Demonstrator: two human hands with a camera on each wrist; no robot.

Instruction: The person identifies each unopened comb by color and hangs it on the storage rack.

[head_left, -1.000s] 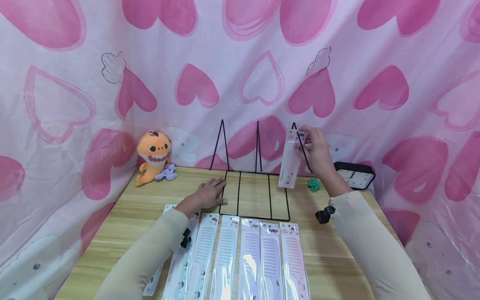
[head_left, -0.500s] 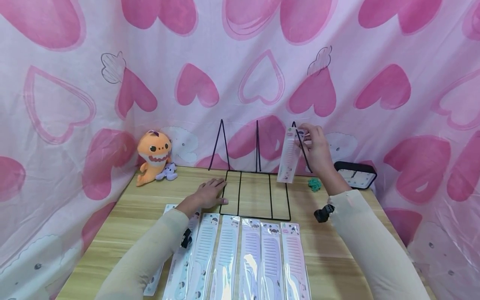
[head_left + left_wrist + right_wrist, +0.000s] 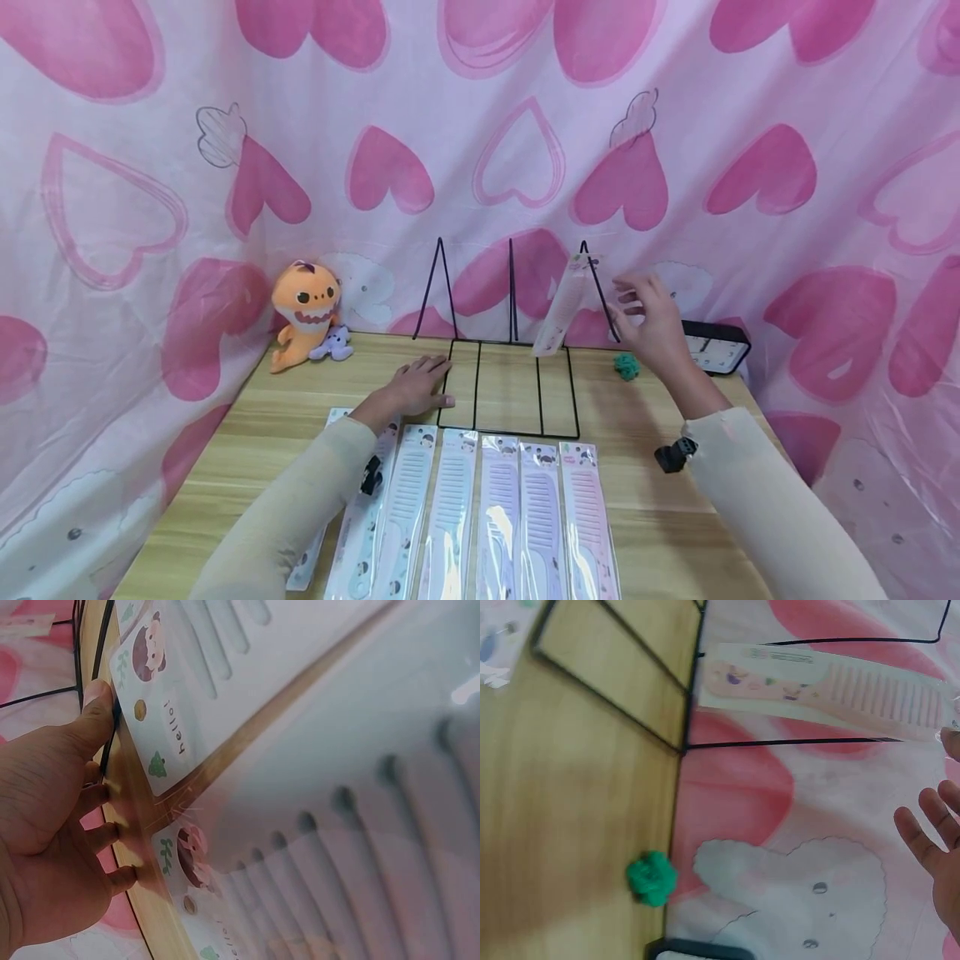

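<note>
A packaged pink comb [image 3: 564, 308] hangs tilted from the right upright of a black wire rack [image 3: 510, 435], its lower end swung to the left. My right hand [image 3: 651, 327] is just right of that upright, fingers spread and holding nothing. In the right wrist view the thumb is close to the package's top end; whether they touch, I cannot tell. My left hand [image 3: 412, 388] rests on the table at the rack's left edge, its fingertips by the wire. Several more packaged combs lie in a row in front, among them a purple comb [image 3: 542, 517] and a pink comb [image 3: 588, 517].
An orange plush toy [image 3: 306, 312] with a small purple one [image 3: 332, 343] sits at the back left. On the right are a green tuft [image 3: 627, 367] and a black-framed clock [image 3: 718, 348]. Behind the table hangs a pink heart-patterned curtain [image 3: 517, 158].
My right hand has let go of the pink comb and moved a little to the right. The comb now hangs with its bottom swung leftward. My left hand has stayed in place.
</note>
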